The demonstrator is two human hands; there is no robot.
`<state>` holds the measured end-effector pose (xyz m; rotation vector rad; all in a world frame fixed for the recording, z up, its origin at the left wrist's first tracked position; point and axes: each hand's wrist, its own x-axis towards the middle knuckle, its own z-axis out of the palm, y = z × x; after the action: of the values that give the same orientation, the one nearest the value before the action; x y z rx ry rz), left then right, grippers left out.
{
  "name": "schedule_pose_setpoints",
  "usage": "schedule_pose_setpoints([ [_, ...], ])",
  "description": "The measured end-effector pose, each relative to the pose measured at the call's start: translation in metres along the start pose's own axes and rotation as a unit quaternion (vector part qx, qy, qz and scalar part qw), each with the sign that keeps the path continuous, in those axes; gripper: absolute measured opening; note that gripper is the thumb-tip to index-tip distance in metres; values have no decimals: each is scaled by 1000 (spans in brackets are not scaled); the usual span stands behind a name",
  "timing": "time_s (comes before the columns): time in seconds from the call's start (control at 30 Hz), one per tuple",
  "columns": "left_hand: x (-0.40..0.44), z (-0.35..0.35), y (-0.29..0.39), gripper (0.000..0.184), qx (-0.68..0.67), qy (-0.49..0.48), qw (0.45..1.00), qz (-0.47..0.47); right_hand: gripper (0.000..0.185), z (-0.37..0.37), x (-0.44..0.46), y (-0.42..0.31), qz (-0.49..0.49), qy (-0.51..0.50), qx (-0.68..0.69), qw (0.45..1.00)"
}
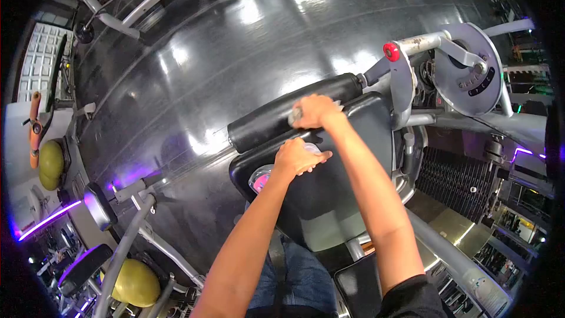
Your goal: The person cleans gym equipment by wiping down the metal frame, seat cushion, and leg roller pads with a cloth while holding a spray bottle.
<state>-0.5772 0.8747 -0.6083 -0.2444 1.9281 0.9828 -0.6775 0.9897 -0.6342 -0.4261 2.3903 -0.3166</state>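
Observation:
My left hand (299, 158) is closed around a clear bottle (266, 178) that lies tilted over the black padded seat (335, 200); pink shows at the bottle's lower end. Above and to the right, my right hand (318, 112) is closed on a greyish cloth (295, 115), which pokes out at both sides of the fist. That hand is over the gap between the seat and the black roller pad (265, 119). The fingers of my right hand are partly hidden.
A grey machine arm with a red knob (391, 52) and a round plate (471, 73) stand at the right. A weight stack (453, 179) is below them. Yellow-green balls (135, 284) and padded equipment (100, 206) are at the left.

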Motion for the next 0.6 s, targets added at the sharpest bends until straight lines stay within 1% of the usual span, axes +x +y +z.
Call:
schedule_pose_setpoints([
  [0.03,2,1,2,44,27,5,1000,-1,45,5,2,-8,-24,-13,24,999],
  [0.07,1,2,2,48,36,19,999,-5,41,14,6,-12,-51,-19,79,995],
  [0.1,2,2,2,48,37,17,999,-9,41,16,6,-13,-65,-37,108,991],
  [0.17,6,2,7,51,74,17,996,-48,43,18,3,-2,-104,-25,139,985],
  [0.2,7,2,8,55,88,19,994,-55,43,11,-1,3,-103,-25,142,984],
  [0.27,6,2,10,53,100,24,993,-56,42,-10,-15,13,-117,-27,98,988],
  [0.3,5,1,11,52,110,31,992,-54,42,-22,-19,21,-117,-28,101,987],
  [0.33,6,2,10,57,116,41,991,-55,47,-35,-22,30,-76,-35,39,996],
  [0.37,8,0,9,57,118,39,991,-55,52,-44,-23,42,-32,-40,-23,998],
  [0.43,10,-5,14,61,45,-21,992,-114,54,-52,-17,71,36,-44,-73,996],
  [0.47,8,-5,17,61,54,-12,991,-124,56,-51,-13,86,51,-36,-33,997],
  [0.5,11,-2,11,61,57,-12,990,-127,56,-48,-9,88,50,-37,-29,998],
  [0.57,19,7,-5,58,94,37,990,-95,53,-42,-4,86,30,-29,3,999],
  [0.6,16,6,0,58,97,35,990,-95,50,-36,0,75,27,-39,-17,999],
])
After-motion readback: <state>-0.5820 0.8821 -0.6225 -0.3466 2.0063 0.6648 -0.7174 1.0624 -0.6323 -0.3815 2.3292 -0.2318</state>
